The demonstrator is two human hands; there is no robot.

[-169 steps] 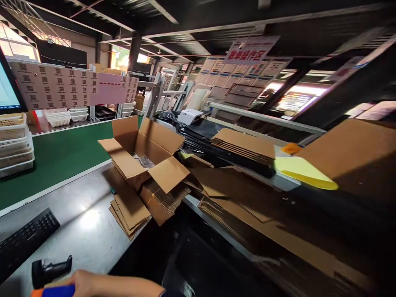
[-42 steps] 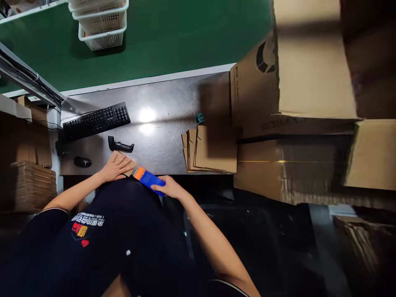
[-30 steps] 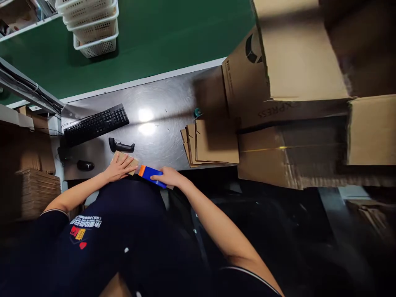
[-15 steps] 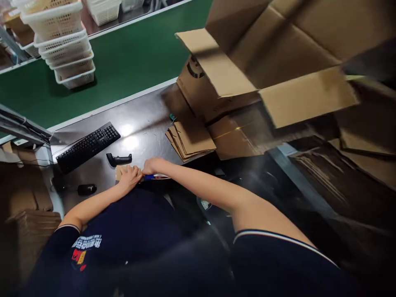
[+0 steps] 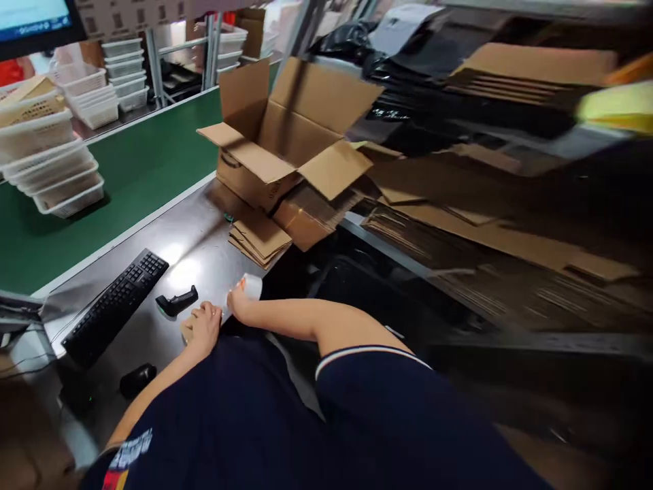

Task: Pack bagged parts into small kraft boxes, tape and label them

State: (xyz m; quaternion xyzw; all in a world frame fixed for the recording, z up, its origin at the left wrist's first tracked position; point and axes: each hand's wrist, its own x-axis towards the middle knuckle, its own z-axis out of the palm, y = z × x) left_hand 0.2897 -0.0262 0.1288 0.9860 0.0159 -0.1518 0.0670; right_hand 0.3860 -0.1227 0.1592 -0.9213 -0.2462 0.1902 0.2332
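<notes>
My left hand [image 5: 205, 327] lies over a small cardboard box [image 5: 187, 332] at the table's near edge, its fingers curled across the top. Most of the box is hidden under that hand. Just to the right, my right hand [image 5: 237, 303] is closed around a roll of tape [image 5: 254, 286], whose pale side faces up. The two hands are close together in front of my body. Beyond the left hand lies a black barcode scanner [image 5: 177, 301].
A black keyboard [image 5: 117, 303] and a mouse [image 5: 137, 381] lie to the left. Flat cardboard pieces [image 5: 262, 238] and a large open carton [image 5: 255, 187] stand farther back. White baskets [image 5: 69, 201] are stacked on the green surface [image 5: 153, 156]. Cardboard sheets [image 5: 459, 224] fill the right.
The view has swung to the right and upward, showing shelves and a screen. The tape roll's pale side now shows at the right hand, where blue was visible before. The left hand stays on the box.
</notes>
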